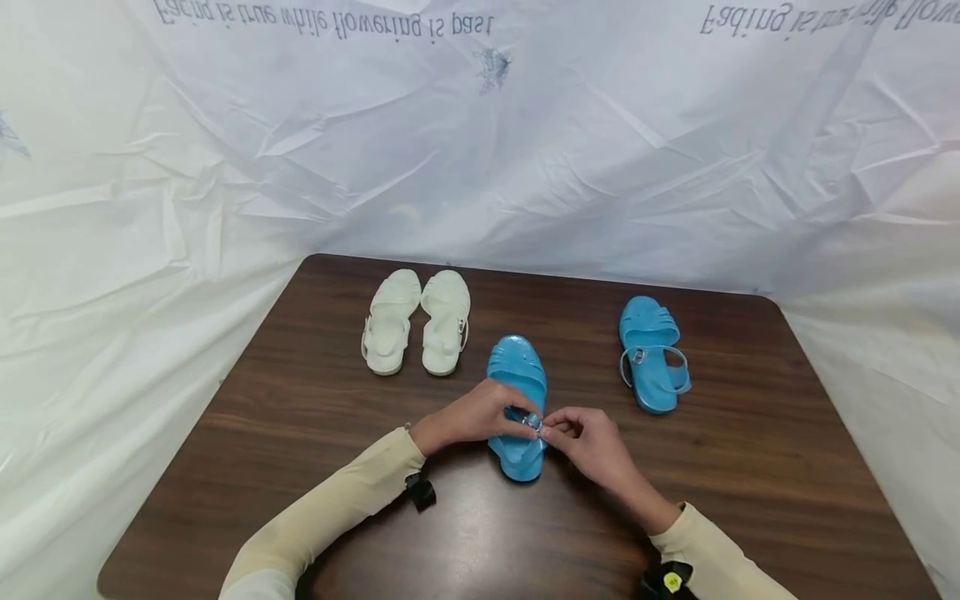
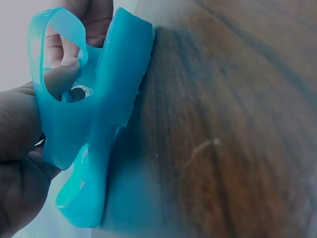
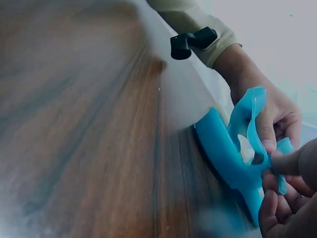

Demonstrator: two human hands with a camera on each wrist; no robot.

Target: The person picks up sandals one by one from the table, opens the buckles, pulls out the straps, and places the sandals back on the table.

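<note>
A blue jelly sandal (image 1: 517, 364) lies sole down on the table, its toe pointing away from me. My left hand (image 1: 482, 412) reaches over it from the left and pinches the strap by the small clear buckle (image 1: 532, 421). From the right, my right hand (image 1: 589, 443) pinches the strap's end between thumb and forefinger, close to the left fingertips. In the right wrist view the strap end (image 3: 285, 147) sticks out past the right thumb. The left wrist view shows the sandal's side and heel band (image 2: 64, 116); the buckle is mostly hidden there.
Another blue sandal (image 1: 652, 379) stands at the right, its strap looped across. Two white sandals, a left one (image 1: 386, 329) and a right one (image 1: 442, 321), stand side by side at the back left. White sheeting (image 1: 480, 167) rises behind the brown table (image 1: 300, 442).
</note>
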